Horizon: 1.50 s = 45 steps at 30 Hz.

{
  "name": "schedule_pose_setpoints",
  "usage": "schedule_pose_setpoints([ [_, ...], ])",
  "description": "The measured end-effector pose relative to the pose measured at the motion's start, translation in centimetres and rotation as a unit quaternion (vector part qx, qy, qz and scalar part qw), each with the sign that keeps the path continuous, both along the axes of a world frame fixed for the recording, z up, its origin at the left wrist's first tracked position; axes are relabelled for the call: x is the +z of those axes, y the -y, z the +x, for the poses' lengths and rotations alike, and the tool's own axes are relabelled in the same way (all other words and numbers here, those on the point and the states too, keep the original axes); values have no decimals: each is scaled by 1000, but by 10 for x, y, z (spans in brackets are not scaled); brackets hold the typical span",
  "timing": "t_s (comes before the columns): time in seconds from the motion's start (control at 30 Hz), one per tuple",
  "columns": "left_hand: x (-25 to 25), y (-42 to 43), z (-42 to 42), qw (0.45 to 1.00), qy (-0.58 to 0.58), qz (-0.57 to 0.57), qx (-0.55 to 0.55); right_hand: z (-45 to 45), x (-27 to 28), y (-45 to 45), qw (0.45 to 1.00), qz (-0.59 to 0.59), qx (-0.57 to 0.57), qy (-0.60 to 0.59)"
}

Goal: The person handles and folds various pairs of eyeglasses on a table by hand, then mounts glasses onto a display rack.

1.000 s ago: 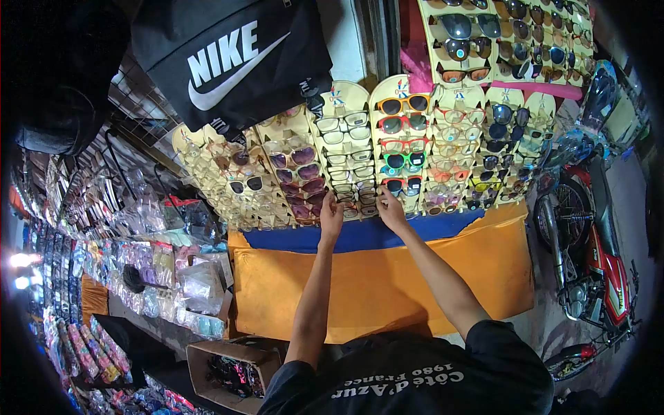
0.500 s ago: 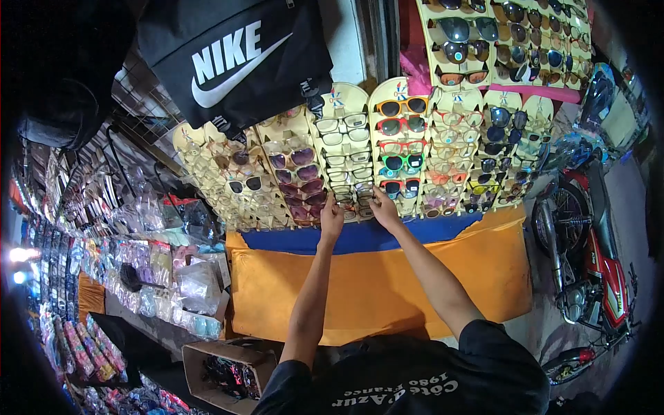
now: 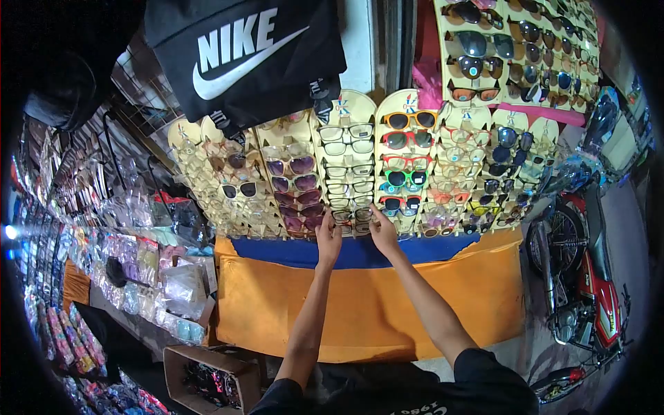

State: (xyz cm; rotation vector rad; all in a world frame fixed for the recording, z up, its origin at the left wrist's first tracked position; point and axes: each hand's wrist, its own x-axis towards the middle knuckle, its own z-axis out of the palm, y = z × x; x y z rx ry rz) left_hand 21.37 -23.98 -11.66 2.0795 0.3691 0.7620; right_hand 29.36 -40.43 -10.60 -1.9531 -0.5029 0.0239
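My left hand point(image 3: 329, 238) and my right hand point(image 3: 382, 234) are at the lower end of a cream display strip point(image 3: 356, 101) of clear-lens glasses. Between them is a pair of dark-framed eyeglasses point(image 3: 353, 215), with my fingertips closed at its two sides. Whether it rests fully on the strip, I cannot tell. Several more eyeglasses point(image 3: 348, 170) sit in a column above. Beside my right hand is a strip of bright-framed sunglasses point(image 3: 407, 179); purple-tinted sunglasses point(image 3: 301, 197) are beside my left hand.
A black Nike bag point(image 3: 256, 62) hangs over the rack's upper left. An orange cloth point(image 3: 373, 311) and blue cloth point(image 3: 429, 250) cover the stand below. A cardboard box point(image 3: 181, 380) is at lower left; a red motorcycle point(image 3: 598, 283) stands right. Packaged goods point(image 3: 138, 266) lie left.
The view has shifted, so the rack and both hands appear slightly lower. My hands stay at either side of the eyeglasses near the bottom of the strip.
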Motion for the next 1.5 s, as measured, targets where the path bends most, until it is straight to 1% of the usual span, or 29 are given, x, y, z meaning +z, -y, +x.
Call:
schedule_pose_setpoints([
  [0.03, 4, 0, -1, 1000, 4, 0, 2, -3, 3, -1, 1000, 0, 2, 4],
  [0.1, 7, 3, -5, 1000, 11, -5, -17, -9, 5, -2, 998, 16, -3, -58],
  [0.13, 6, 5, -6, 1000, -2, -18, -5, -10, -6, -7, 999, 40, -22, 21],
  [0.17, 5, 3, -1, 1000, 3, -21, -1, -4, -15, -10, 999, 38, -17, 26],
  [0.23, -3, 2, -3, 1000, 7, 6, -8, -6, -25, -13, 995, 30, -38, 91],
  [0.27, -9, 1, -1, 999, -14, -24, -27, -3, -32, -15, 993, 22, -42, 110],
  [0.3, -9, 1, -1, 999, -19, -27, -25, -5, -27, -14, 993, 19, -40, 105],
  [0.37, -3, 2, -2, 999, -1, -28, -27, -7, -19, -16, 997, 64, -32, -2],
  [0.4, 1, 1, -4, 999, -10, -18, -28, -2, -34, -17, 992, 39, -50, 111],
  [0.43, -4, 4, -5, 999, -15, -24, -26, -4, -32, -18, 993, 34, -48, 107],
  [0.5, -20, 3, -3, 989, 74, -122, 25, -11, -23, -19, 991, 109, -60, 39],
  [0.53, -29, 2, 1, 987, 108, -105, 52, -12, -26, -22, 987, 127, -80, 62],
  [0.6, -44, -5, 4, 989, 95, -107, 31, -6, -48, -25, 984, 133, -105, 61],
  [0.63, -47, -5, 3, 990, 82, -113, 10, -8, -52, -25, 980, 135, -129, 61],
  [0.67, -49, -4, 4, 991, 93, -93, 8, -9, -53, -25, 978, 157, -132, 43],
  [0.7, -57, -4, 6, 992, 85, -97, 7, -9, -54, -27, 975, 169, -140, 22],
  [0.77, -66, -4, 10, 995, 75, -63, 3, -4, -70, -24, 982, 147, -117, 10],
  [0.8, -68, -2, 12, 995, 70, -65, 2, -3, -73, -26, 982, 145, -119, 6],
  [0.9, -64, 2, 20, 987, 55, -144, 38, 5, -76, -32, 981, 149, -127, -1],
  [0.93, -55, 2, 22, 988, 72, -136, 28, 8, -76, -33, 982, 149, -118, -4],
  [1.07, -65, -1, 26, 984, 50, -172, 11, 6, -68, -37, 984, 134, -120, -13],
  [1.13, -66, -1, 26, 979, 67, -192, 26, 4, -72, -36, 982, 143, -123, -9],
  [1.27, -61, -1, 18, 980, 60, -189, 24, -4, -70, -36, 979, 154, -137, 5],
  [1.33, -62, -1, 13, 988, 90, -122, 21, -9, -69, -35, 977, 158, -142, 1],
  [1.37, -61, 1, 10, 988, 89, -124, 21, -9, -74, -35, 977, 156, -143, 0],
  [1.43, -54, 5, 3, 979, 41, -200, 22, -11, -82, -35, 974, 173, -147, 25],
  [1.5, -56, 7, 1, 981, 43, -189, 29, -14, -83, -32, 975, 165, -145, 17],
])
